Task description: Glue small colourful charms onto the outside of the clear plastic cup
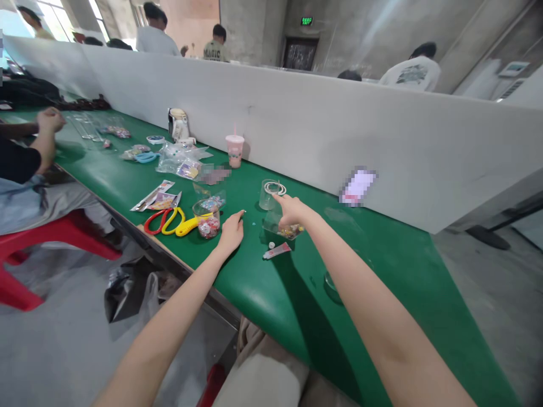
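Note:
My left hand (232, 233) lies low over the green table, fingers drawn together, a tiny pale speck at the fingertips that is too small to name. Just left of it stands a clear cup of red and white beads (208, 227). My right hand (293, 210) is held with its index finger stretched out and thumb apart, nothing visible in it. Its fingertip reaches the near side of a clear cup (267, 199) with a white ring-shaped coil (280, 188) by its rim. Below the hand, partly hidden, is a clear box of small beads (291, 232). A glue tube (278, 251) lies nearer me beside a white cap (271, 245).
Yellow-handled scissors (186, 227), red-handled pliers (156, 221) and packets (162, 199) lie left. Farther back are plastic bags (176, 158), a pink cup (235, 151) and a phone (358, 186) against the white partition (382, 135). Another person's hands (51, 120) are at far left.

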The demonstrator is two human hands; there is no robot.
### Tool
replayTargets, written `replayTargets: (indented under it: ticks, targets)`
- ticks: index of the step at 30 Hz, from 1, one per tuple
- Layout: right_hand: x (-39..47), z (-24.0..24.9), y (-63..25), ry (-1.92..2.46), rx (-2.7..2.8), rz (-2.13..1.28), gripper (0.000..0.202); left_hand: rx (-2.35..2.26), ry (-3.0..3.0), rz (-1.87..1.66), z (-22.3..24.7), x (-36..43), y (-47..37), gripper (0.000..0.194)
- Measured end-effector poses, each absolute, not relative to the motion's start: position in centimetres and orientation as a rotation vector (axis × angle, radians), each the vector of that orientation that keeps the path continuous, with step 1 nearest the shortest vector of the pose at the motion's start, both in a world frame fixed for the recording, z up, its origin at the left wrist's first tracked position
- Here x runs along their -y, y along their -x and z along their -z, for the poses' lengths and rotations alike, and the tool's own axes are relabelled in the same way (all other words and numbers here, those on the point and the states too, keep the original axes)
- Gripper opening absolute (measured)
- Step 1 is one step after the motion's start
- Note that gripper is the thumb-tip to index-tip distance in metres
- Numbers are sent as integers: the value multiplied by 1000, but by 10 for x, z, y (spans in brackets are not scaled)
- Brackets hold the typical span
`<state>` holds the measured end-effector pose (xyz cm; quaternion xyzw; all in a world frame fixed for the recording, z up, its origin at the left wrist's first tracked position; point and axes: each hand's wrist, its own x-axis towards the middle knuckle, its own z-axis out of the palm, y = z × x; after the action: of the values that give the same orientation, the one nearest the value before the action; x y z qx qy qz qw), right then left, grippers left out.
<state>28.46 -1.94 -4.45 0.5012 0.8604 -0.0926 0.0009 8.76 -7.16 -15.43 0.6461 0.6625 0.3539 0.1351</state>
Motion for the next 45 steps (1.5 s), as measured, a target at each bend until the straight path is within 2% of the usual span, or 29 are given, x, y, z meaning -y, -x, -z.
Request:
replayTargets:
  ticks: [15,22,28,34,40,42,45]
  targets:
    - [15,54,-241,-1531,-2465,251,108,-1644,-1576,-1153,156,74,-118,63]
    - [14,56,-244,-1520,-2457,270,110,-1262,-1334,-1250,147,64,-113,59]
    - [15,55,-245,-1530,-2454,311,112,-1386,-1162,-1355,149,61,-106,50]
    - [14,52,-249,-1547,-2427,363,110,-1371,-1080,-1311,150,46,-132,61]
    - [9,54,-253,-1615,-2410,372,98,-1118,-995,-1198,144,48,-132,69]
    - [9,55,-255,-1629,-2409,382,100,-1110,-1006,-1254,142,44,-120,71]
    - [8,56,-257,-1639,-2409,406,108,-1335,-1124,-1337,143,33,-101,66]
